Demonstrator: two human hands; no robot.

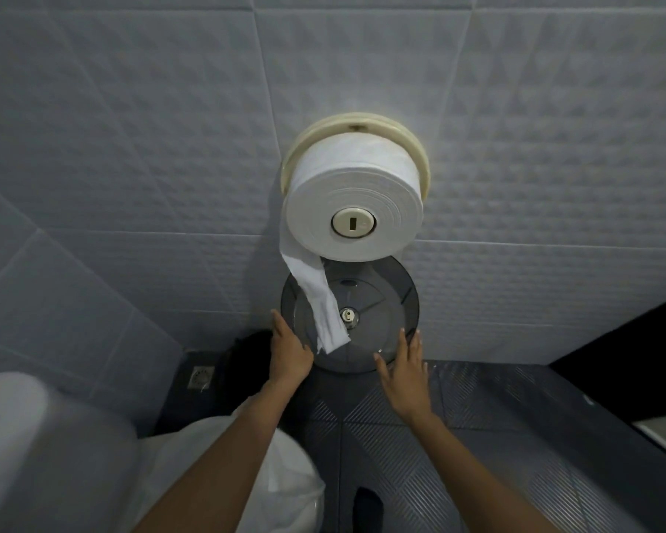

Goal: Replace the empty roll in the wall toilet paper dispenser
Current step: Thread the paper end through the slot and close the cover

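Note:
A full white toilet paper roll [358, 194] sits on the cream spindle hub [353, 223] of the wall dispenser's cream back plate [416, 144]. A loose paper tail [318, 302] hangs from the roll's left side over the smoky transparent cover [381, 302], which hangs open below the roll. My left hand [289, 350] holds the cover's lower left rim. Flat against the cover's lower right rim lies my right hand [404, 373], fingers extended.
A white toilet [43, 448] stands at the lower left, with a white plastic bag [285, 482] beside it. A floor drain [200, 377] and a dark object [250, 352] lie near the wall. A dark partition [631, 352] rises at the right.

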